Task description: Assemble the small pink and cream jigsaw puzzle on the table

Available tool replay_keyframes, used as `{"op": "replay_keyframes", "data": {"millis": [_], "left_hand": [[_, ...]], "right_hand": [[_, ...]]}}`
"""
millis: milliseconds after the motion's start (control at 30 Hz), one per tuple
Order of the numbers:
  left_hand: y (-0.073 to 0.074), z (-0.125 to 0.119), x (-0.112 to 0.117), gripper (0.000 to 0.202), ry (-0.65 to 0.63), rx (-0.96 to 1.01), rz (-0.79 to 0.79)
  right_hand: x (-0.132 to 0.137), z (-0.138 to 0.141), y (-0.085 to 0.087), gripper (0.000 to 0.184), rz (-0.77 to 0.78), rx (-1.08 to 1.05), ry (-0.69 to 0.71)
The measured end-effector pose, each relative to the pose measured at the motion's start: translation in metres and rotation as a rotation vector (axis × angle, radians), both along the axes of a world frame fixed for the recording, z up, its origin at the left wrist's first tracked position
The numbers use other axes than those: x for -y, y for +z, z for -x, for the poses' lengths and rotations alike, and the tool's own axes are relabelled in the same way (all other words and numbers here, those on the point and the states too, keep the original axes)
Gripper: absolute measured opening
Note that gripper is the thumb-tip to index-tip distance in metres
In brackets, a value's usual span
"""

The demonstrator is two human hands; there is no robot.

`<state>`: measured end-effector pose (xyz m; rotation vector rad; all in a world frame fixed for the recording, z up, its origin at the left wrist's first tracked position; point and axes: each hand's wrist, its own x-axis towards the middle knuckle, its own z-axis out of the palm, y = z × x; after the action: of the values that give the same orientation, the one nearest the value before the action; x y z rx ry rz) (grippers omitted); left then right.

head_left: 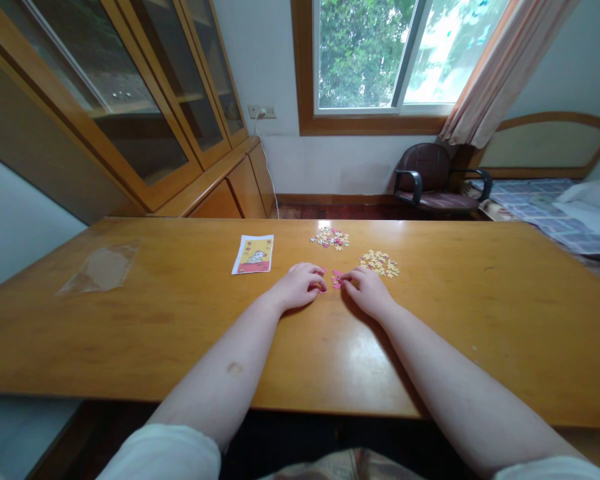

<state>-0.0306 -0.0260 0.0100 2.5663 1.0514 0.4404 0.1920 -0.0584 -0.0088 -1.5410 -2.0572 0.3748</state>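
Wooden tabletop [175, 320] is spanning mid-frame; your L hand [299, 287] & R hand [370, 291] are curling apart, flanking pink pcs [337, 279] at ctr, prob. so both are reaching 'em easily; can't tell if they're pinching any.

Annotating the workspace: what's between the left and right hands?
In the head view, a small cluster of pink puzzle pieces lies on the tabletop between the left hand and right hand, closer to the right.

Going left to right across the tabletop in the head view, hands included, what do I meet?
Clear plastic sheet → picture card → left hand → small cluster of pink puzzle pieces between the hands → right hand.
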Motion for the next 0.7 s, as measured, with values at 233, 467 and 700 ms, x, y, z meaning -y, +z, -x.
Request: {"op": "replay_keyframes", "data": {"millis": [233, 467, 700], "left_hand": [[0.0040, -0.0028, 0.0024, 0.012, 0.071, 0.004, -0.003], [0.0026, -0.0018, 0.0018, 0.007, 0.019, 0.010, 0.008], [0.0038, 0.0005, 0.0019, 0.009, -0.040, -0.003, 0.041]], "right_hand": [[0.0006, 0.0005, -0.0003, 0.023, -0.005, 0.098, 0.076], [0.0014, 0.0041, -0.0067, 0.022, -0.030, 0.218, 0.109], [0.0017, 0.0044, -0.0051, 0.019, 0.013, 0.226, 0.128]]}}
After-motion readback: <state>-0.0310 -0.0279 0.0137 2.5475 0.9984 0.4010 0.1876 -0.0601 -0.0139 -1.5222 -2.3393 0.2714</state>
